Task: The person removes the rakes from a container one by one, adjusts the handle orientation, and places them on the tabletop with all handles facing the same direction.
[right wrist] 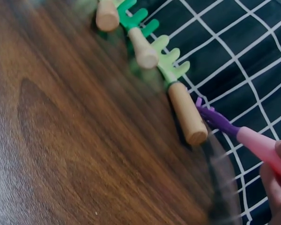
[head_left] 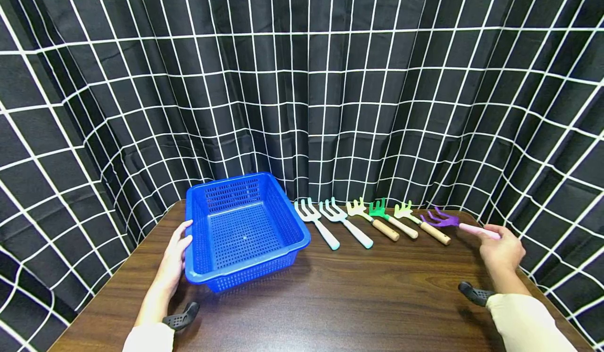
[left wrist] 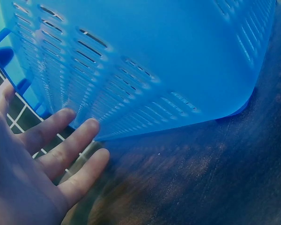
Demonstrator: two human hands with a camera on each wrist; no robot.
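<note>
A blue plastic basket point(head_left: 247, 260) with slotted walls stands at the left of the table. My left hand point(head_left: 175, 249) holds its left rim, thumb at the rim; in the left wrist view several fingers point(left wrist: 68, 152) lie spread along the outer wall. Over at the right end of a row of hand rakes, my right hand point(head_left: 504, 249) pinches the pink handle point(head_left: 472, 230) of a purple hand rake point(head_left: 443, 219). Its tines point left and away from me. The right wrist view shows that pink handle point(right wrist: 257, 145) between thumb and fingers, partly cut off by the frame.
Between basket and purple rake lie two white hand rakes point(head_left: 324, 228) point(head_left: 351, 228), a yellow-green one point(head_left: 384, 228), a green one point(head_left: 398, 226) and a pale green one point(head_left: 431, 230). A black grid-patterned curtain point(head_left: 325, 89) hangs close behind the brown table point(head_left: 358, 294).
</note>
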